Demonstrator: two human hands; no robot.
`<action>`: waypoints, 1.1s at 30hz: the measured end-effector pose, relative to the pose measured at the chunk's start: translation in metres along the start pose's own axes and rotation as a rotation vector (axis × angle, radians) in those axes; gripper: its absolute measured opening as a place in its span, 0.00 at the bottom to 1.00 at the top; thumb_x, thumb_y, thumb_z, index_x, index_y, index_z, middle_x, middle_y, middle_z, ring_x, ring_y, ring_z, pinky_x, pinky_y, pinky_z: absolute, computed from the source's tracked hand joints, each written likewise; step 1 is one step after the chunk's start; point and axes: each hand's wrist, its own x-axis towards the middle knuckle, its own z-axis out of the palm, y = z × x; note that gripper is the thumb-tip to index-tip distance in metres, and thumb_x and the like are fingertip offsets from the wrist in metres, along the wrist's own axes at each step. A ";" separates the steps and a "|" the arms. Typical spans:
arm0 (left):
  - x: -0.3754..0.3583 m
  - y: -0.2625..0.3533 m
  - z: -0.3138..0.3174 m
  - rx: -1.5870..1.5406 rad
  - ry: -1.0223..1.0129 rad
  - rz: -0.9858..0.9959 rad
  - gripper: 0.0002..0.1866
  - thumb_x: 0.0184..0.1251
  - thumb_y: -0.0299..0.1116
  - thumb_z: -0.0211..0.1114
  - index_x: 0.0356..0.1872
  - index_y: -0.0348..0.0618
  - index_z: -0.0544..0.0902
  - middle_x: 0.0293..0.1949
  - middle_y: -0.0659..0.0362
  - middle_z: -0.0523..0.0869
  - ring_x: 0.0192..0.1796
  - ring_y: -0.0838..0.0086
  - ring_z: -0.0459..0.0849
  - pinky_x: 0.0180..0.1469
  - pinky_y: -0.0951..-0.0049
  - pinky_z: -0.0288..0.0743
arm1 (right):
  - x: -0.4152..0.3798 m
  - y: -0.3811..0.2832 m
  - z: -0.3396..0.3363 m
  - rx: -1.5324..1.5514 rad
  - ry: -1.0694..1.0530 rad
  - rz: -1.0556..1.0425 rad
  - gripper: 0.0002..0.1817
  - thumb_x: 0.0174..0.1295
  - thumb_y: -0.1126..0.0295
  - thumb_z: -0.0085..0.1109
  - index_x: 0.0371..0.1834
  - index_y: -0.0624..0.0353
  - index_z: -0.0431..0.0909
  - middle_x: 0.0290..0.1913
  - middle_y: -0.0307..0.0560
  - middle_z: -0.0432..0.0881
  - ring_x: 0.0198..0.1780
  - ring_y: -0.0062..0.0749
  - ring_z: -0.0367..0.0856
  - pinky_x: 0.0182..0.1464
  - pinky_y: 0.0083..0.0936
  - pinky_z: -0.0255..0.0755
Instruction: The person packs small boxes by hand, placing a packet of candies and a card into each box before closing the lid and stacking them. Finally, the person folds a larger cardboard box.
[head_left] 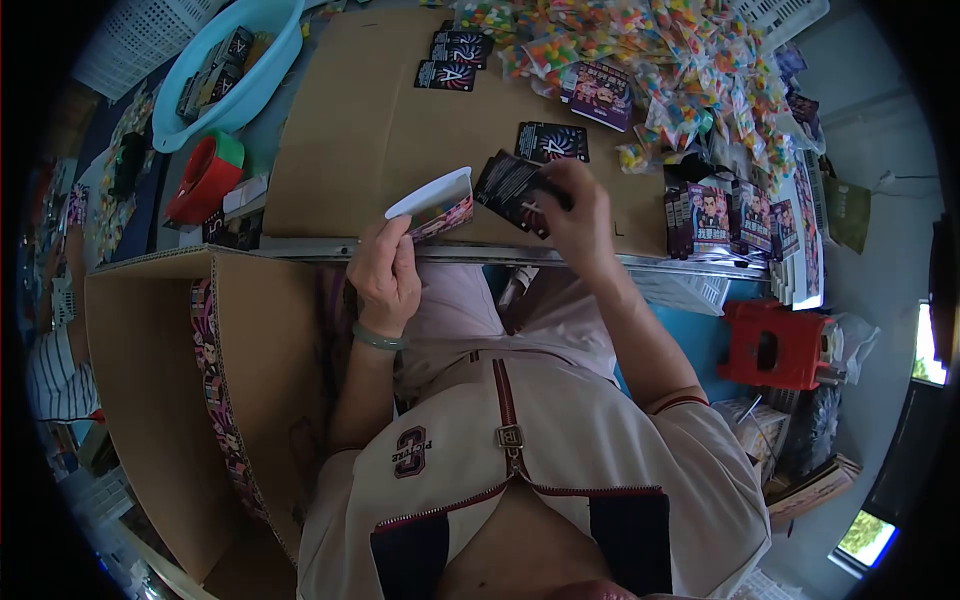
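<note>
My left hand [385, 272], with a bangle at the wrist, grips a small printed box [440, 208] over the table's front edge. The box has a white flap or inner side and a pink patterned face, with some coloured bits showing at its mouth. My right hand [580, 215] pinches a few black printed cards [517, 192], fanned slightly, just right of the box and apart from it. Behind them lies a black card pile with a 4 on it [553, 142]. Further back are overlapping black card piles [450, 74], and a purple printed packet [601, 95] lies near the candy bags.
Clear bags of colourful candy [640, 45] heap at the back right. Filled printed boxes [710, 218] stand at the right. A blue basin [232, 75] and red tape roll [195, 182] sit left. A large open carton [150, 400] flanks my left side; a red stool [768, 345] stands right.
</note>
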 end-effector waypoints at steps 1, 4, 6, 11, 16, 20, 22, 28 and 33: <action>0.002 0.000 0.002 -0.014 0.021 0.009 0.09 0.68 0.22 0.57 0.47 0.36 0.80 0.42 0.47 0.84 0.42 0.53 0.84 0.45 0.63 0.78 | 0.005 -0.007 -0.008 0.188 0.096 -0.010 0.14 0.55 0.81 0.62 0.45 0.65 0.75 0.36 0.51 0.85 0.39 0.29 0.85 0.44 0.26 0.77; 0.003 -0.002 0.002 -0.008 0.029 0.011 0.10 0.65 0.21 0.60 0.46 0.37 0.81 0.41 0.47 0.85 0.40 0.53 0.85 0.42 0.64 0.79 | 0.011 -0.066 -0.032 0.304 -0.072 -0.082 0.11 0.57 0.86 0.59 0.43 0.65 0.79 0.36 0.43 0.85 0.40 0.19 0.82 0.42 0.19 0.76; 0.003 -0.002 0.003 0.012 0.021 0.002 0.10 0.65 0.21 0.60 0.46 0.37 0.81 0.41 0.47 0.85 0.39 0.53 0.85 0.42 0.64 0.79 | 0.018 -0.087 -0.032 0.132 -0.241 -0.326 0.12 0.52 0.88 0.62 0.38 0.63 0.83 0.36 0.46 0.86 0.38 0.27 0.85 0.40 0.21 0.77; 0.001 0.000 0.000 0.004 -0.004 0.011 0.10 0.62 0.21 0.62 0.44 0.37 0.81 0.43 0.47 0.85 0.40 0.54 0.86 0.41 0.65 0.80 | 0.042 -0.112 -0.006 -0.330 -0.409 -0.868 0.14 0.45 0.82 0.65 0.37 0.57 0.83 0.32 0.45 0.82 0.35 0.37 0.83 0.36 0.28 0.77; -0.004 -0.002 0.002 -0.001 0.021 0.026 0.11 0.60 0.20 0.62 0.45 0.37 0.82 0.45 0.48 0.85 0.40 0.54 0.86 0.41 0.64 0.80 | 0.050 -0.114 0.024 -0.489 -0.615 -0.992 0.12 0.43 0.76 0.64 0.34 0.56 0.80 0.29 0.39 0.77 0.35 0.35 0.80 0.34 0.32 0.75; -0.007 -0.010 0.006 0.004 0.054 0.024 0.14 0.59 0.19 0.63 0.47 0.37 0.82 0.46 0.47 0.85 0.41 0.54 0.86 0.41 0.64 0.81 | 0.049 -0.111 0.034 -0.504 -0.544 -1.018 0.17 0.43 0.77 0.64 0.40 0.56 0.82 0.35 0.40 0.81 0.38 0.37 0.81 0.37 0.31 0.76; -0.006 -0.012 0.002 0.028 0.050 0.036 0.15 0.58 0.19 0.64 0.48 0.37 0.81 0.45 0.46 0.85 0.41 0.54 0.86 0.40 0.64 0.81 | 0.049 -0.110 0.031 -0.413 -0.468 -1.039 0.19 0.43 0.77 0.65 0.43 0.57 0.82 0.38 0.42 0.82 0.39 0.38 0.81 0.38 0.32 0.76; -0.006 -0.013 0.009 0.007 0.109 0.104 0.15 0.59 0.18 0.65 0.49 0.37 0.79 0.45 0.45 0.85 0.40 0.54 0.87 0.38 0.64 0.80 | 0.035 -0.069 0.010 -0.282 -0.095 -0.795 0.21 0.43 0.79 0.73 0.44 0.59 0.83 0.48 0.50 0.82 0.45 0.45 0.82 0.45 0.34 0.77; -0.007 -0.013 0.012 -0.024 0.131 0.098 0.15 0.60 0.18 0.65 0.49 0.37 0.77 0.45 0.46 0.85 0.40 0.54 0.87 0.38 0.64 0.81 | 0.015 -0.058 0.027 -0.260 -0.043 -0.746 0.18 0.44 0.79 0.73 0.42 0.60 0.84 0.51 0.54 0.81 0.45 0.47 0.82 0.46 0.36 0.77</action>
